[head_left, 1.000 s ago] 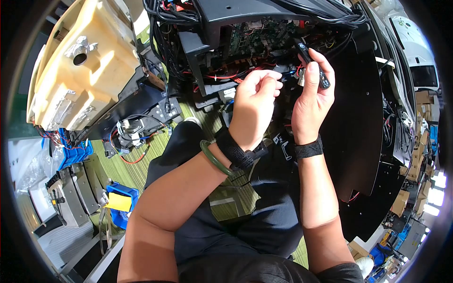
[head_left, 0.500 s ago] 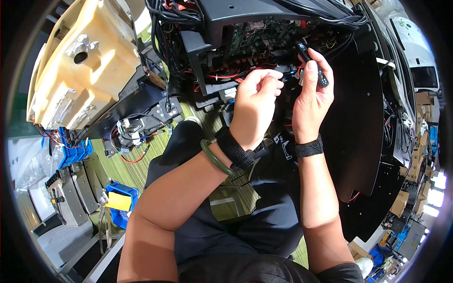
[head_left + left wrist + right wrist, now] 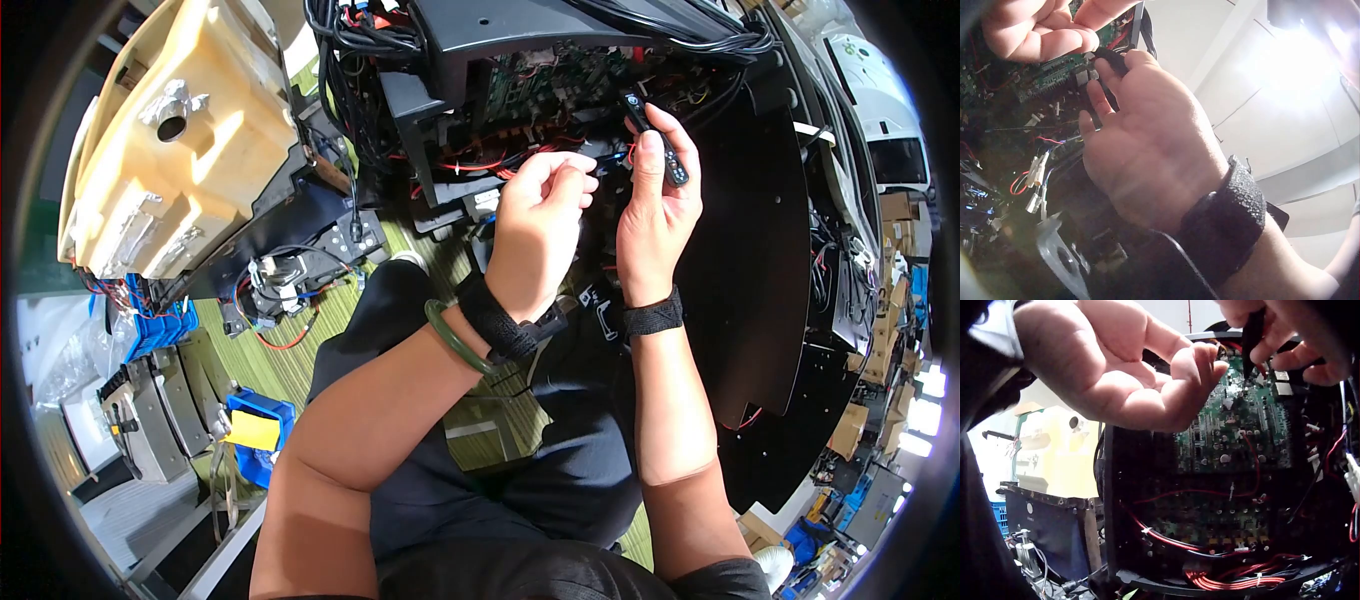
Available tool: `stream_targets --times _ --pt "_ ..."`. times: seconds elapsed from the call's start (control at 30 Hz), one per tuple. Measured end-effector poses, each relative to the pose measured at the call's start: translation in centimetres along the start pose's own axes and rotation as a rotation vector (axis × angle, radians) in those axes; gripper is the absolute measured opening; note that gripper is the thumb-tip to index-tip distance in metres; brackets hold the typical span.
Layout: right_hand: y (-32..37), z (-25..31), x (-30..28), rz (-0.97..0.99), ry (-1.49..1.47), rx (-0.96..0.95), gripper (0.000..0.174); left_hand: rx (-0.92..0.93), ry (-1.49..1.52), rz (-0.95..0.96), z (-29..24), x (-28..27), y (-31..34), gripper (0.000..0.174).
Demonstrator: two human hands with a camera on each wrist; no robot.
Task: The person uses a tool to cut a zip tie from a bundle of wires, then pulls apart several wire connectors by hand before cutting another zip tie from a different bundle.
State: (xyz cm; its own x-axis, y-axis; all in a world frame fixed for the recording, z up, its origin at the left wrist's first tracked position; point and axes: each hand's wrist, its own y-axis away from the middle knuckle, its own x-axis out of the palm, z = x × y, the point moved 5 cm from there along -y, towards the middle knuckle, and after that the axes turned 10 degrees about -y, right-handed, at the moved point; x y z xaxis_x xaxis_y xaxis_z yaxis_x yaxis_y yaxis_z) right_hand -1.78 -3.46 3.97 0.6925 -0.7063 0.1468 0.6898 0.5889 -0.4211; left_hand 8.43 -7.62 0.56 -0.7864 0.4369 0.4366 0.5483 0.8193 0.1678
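Observation:
The right hand [image 3: 658, 215] grips a slim black tool [image 3: 672, 158] with pale markings, its thumb laid along the side, in front of the opened black machine [image 3: 413, 92]. Left of it, the left hand [image 3: 538, 235] has curled fingers with thumb and fingertips together; whether anything tiny sits between them cannot be told. A gap separates the hands in the head view. In the right wrist view, the left hand [image 3: 1129, 375] and the black tool [image 3: 1252, 340] are before a green circuit board [image 3: 1229, 431]. The left wrist view shows the right hand [image 3: 1154, 137] palm-on beside the left hand [image 3: 1041, 31].
Black cables [image 3: 350, 110] hang at the machine's left. A yellowish moulded shell [image 3: 190, 130] stands farther left, above loose parts [image 3: 285, 280] on the green floor. A large black panel [image 3: 750, 270] lies to the right. Red wires [image 3: 1235, 580] run below the board.
The right hand has shifted slightly left with the black tool, mostly in the last half second. The left hand has barely moved, its fingers still curled.

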Motion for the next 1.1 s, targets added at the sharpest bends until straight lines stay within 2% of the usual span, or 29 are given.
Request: stream_targets --times 0.23,0.3,0.37,0.43,0.47,0.57,0.93,1.1 --pt "0.07 0.18 -0.22 -0.033 -0.056 -0.003 0.021 0.005 0.015 0.010 0.07 0.16 0.01 0.018" --pt "0.23 0.18 -0.44 -0.040 -0.042 0.057 0.021 -0.009 0.014 0.012 0.09 0.14 0.11 0.016" --pt "0.20 0.48 -0.64 -0.013 0.061 0.027 0.020 -0.030 0.048 0.014 0.00 0.22 0.20 0.015" --pt "0.37 0.14 -0.58 -0.032 -0.046 0.122 0.019 -0.041 0.053 0.008 -0.04 0.20 0.17 0.015" --pt "0.26 0.27 -0.38 -0.026 -0.072 0.106 0.018 -0.032 0.049 0.008 0.08 0.16 0.09 0.015" --pt "0.05 0.29 -0.51 -0.007 0.101 0.060 0.017 -0.040 0.050 0.009 0.39 0.13 -0.13 0.016" --pt "-0.17 0.73 -0.55 -0.003 0.143 -0.026 0.018 -0.091 0.078 -0.014 0.35 0.41 -0.05 0.017" --pt "-0.15 0.94 -0.47 -0.015 0.135 -0.010 0.020 -0.089 0.097 -0.007 0.49 0.25 -0.17 0.017"
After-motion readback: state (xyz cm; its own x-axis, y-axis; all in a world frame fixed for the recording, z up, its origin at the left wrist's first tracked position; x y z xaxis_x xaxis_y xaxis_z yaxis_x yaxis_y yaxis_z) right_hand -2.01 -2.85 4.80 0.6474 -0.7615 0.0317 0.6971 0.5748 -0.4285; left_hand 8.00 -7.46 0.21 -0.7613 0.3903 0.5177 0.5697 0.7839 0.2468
